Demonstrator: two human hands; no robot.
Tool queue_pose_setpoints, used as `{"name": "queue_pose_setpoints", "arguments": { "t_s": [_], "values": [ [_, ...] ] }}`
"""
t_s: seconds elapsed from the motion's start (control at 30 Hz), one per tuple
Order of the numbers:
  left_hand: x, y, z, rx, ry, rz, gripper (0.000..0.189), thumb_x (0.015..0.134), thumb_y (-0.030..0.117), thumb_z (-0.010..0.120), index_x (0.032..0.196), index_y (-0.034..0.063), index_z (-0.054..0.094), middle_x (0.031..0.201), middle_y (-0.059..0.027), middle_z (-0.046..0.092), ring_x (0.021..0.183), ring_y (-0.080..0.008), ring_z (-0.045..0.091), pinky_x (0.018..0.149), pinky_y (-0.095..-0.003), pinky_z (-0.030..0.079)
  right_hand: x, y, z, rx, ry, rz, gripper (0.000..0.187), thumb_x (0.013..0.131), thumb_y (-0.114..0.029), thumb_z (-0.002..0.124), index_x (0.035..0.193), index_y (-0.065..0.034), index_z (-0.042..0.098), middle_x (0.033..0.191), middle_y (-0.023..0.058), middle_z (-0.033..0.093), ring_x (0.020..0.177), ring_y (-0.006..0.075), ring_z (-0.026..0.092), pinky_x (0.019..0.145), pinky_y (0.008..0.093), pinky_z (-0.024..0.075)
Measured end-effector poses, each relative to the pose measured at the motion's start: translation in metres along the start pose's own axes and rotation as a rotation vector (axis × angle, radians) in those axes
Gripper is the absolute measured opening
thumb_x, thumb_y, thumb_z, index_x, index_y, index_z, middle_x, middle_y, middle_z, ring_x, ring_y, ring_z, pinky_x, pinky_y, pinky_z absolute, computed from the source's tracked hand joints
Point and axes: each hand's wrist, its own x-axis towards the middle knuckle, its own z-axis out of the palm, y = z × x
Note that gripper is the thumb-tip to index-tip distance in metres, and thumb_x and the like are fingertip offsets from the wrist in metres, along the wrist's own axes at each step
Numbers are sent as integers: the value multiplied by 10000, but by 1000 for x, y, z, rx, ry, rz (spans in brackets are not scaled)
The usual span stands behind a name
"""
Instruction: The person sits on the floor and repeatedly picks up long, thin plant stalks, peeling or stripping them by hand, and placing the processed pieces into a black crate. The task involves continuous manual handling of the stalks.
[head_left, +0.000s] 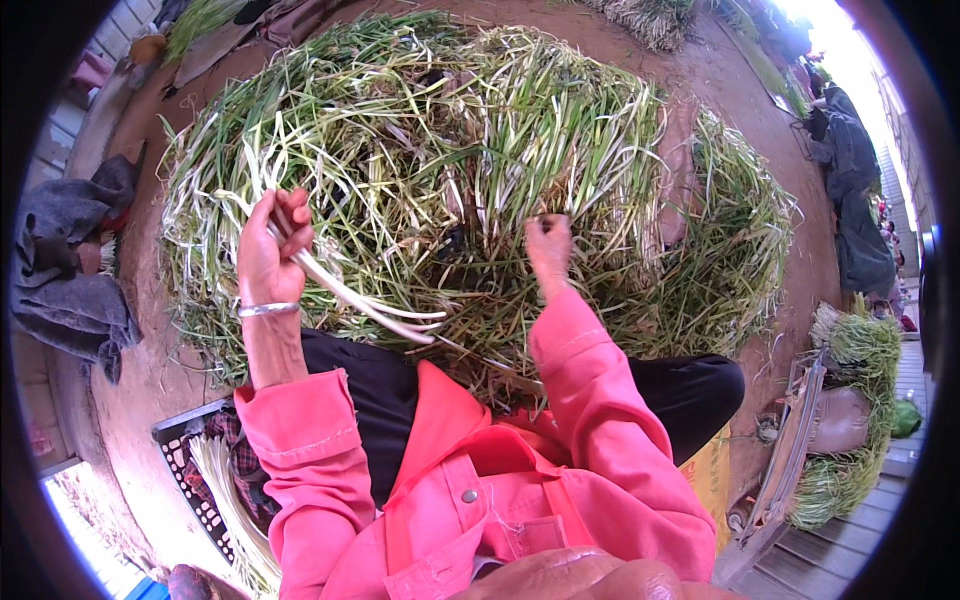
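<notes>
A large heap of long green leafy stalks with white lower ends lies spread in front of me. My left hand, with a metal bangle on its wrist, is closed around a few pale stalks; their white ends point down to the right over my lap. My right hand is over the middle right of the heap, by the brownish roots of the stalks. Its fingers are curled, and whether they pinch anything is not visible.
A black plastic crate at lower left holds cleaned white stalks and checked cloth. Grey cloth lies at far left. At right, more stalks lie beyond a low ledge, and a dark garment hangs or lies above them.
</notes>
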Motion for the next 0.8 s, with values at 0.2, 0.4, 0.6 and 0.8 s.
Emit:
{"name": "queue_pose_setpoints", "arguments": {
  "t_s": [0.2, 0.4, 0.6, 0.8],
  "values": [
    [5, -8, 4, -38, -3, -9, 160, 924, 195, 475, 848, 56, 491, 716, -46, 503, 573, -98, 455, 367, -169, 256, 77, 22, -62, -234, 444, 37, 613, 709, -417, 716, 1067, 15, 470, 996, 167, 568, 855, 281, 552, 786, 382, 455],
    [17, -25, 30, -1, 20, -78, 176, 931, 206, 456, 817, 73, 471, 696, -43, 503, 563, -99, 456, 371, -176, 260, 48, -37, 4, -238, 108, -41, 844, 691, -402, 727, 1267, 45, 304, 1216, 211, 459, 1109, 342, 482, 936, 483, 385],
    [22, -35, 41, 67, 10, -117, 187, 929, 236, 460, 812, 91, 479, 690, -40, 525, 552, -100, 461, 391, -180, 282, 78, -45, -33, -36, 10, 73, 586, 732, -332, 718, 1092, 5, 401, 1099, 169, 488, 982, 268, 531, 835, 393, 474],
    [34, -40, 45, 24, 49, -133, 199, 926, 240, 468, 837, 65, 497, 682, -58, 522, 542, -112, 457, 386, -187, 276, 119, -75, -55, -295, 379, -366, 753, 759, -316, 672, 1245, 127, 304, 1224, 277, 416, 1116, 367, 458, 934, 432, 388]
  ]
}}
